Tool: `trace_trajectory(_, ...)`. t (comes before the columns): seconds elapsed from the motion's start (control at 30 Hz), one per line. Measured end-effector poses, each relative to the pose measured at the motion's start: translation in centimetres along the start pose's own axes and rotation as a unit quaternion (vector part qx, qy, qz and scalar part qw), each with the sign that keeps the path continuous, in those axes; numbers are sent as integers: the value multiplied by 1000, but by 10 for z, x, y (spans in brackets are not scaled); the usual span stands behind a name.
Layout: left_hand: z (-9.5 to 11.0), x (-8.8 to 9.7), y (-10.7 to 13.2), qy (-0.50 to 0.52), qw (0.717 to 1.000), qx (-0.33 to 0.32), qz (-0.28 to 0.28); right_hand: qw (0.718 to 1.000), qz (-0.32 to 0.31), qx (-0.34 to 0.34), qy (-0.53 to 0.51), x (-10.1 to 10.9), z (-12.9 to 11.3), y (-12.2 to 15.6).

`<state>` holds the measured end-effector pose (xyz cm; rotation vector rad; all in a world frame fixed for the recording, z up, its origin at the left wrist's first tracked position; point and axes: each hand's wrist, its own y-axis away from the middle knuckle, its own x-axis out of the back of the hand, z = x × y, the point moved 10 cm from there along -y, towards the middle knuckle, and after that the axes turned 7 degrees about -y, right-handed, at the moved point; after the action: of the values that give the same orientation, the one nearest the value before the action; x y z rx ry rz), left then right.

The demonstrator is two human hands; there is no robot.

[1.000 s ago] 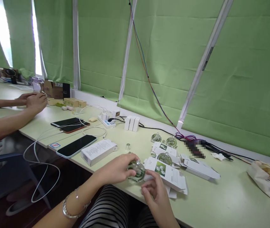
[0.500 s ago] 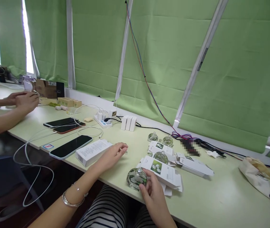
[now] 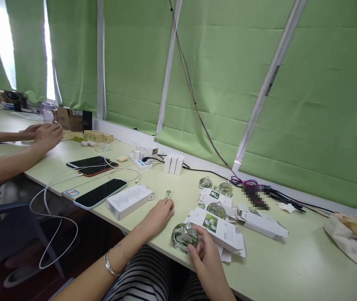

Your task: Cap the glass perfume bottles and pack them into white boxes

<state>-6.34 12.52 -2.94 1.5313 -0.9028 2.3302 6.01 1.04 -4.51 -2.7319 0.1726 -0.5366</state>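
My right hand (image 3: 206,256) is closed round a round clear glass bottle (image 3: 183,237) with a green picture inside, holding it upright at the table's near edge. My left hand (image 3: 160,213) lies flat on the table with its fingers stretched out and nothing in them. Its fingertips are just short of a small silver cap (image 3: 168,193). A white printed carton (image 3: 220,225) lies flat right beside the bottle.
More glass bottles (image 3: 216,207) and flat cartons (image 3: 261,220) lie behind. To the left are a white box (image 3: 130,200), phones (image 3: 100,193) on cables, and a power strip (image 3: 141,161). Another person's hands (image 3: 45,134) rest at the far left. A paper bag (image 3: 350,236) lies at the right.
My left hand let go of the bottle and moved back-left to the silver cap. My right hand took hold of the bottle, which now stands upright.
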Motion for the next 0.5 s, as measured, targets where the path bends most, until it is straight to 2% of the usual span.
trace_trajectory(0.17,1,6,2,69,997,4,16,1000,6,5,-3,2,2,1)
trace_trajectory(0.33,16,28,7,197,979,7,46,1000,24,15,-7,4,0,0)
trace_trajectory(0.43,36,39,17,293,956,-21,18,1000,19,19,-11,3,-1,1)
trace_trajectory(0.5,50,43,24,321,946,-37,-15,1000,14,19,-16,3,-1,2)
